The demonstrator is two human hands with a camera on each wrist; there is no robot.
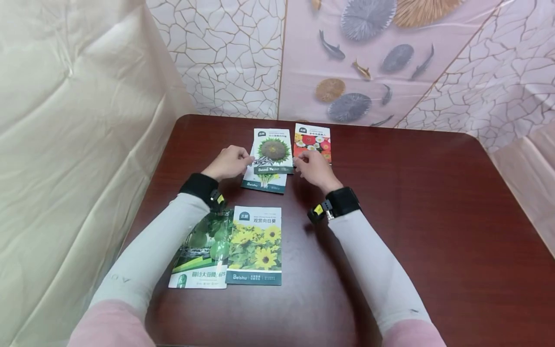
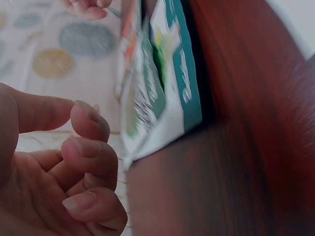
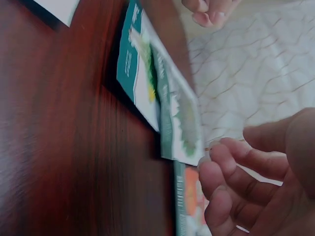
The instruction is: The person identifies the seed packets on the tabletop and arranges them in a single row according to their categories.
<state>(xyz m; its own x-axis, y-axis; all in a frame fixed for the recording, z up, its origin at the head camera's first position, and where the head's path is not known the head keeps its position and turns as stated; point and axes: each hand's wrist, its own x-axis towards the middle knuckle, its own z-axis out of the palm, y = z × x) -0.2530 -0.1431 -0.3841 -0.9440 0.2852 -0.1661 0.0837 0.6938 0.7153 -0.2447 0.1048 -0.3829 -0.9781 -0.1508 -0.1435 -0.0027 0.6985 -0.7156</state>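
Left grip [image 1: 229, 162] and right grip [image 1: 317, 168], loosely curled and empty, flank a sunflower packet [image 1: 274, 148] hiding much of a lower packet [image 1: 264, 184]

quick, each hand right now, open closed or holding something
Left hand: open, loosely curled, holding nothing, near the sunflower-head packet.
Right hand: open, loosely curled, holding nothing.

“Beishu” and “观赏向日葵” on yellow-flower packet [image 1: 255, 246], “Beishu” on two farther packets [image 1: 273, 149]
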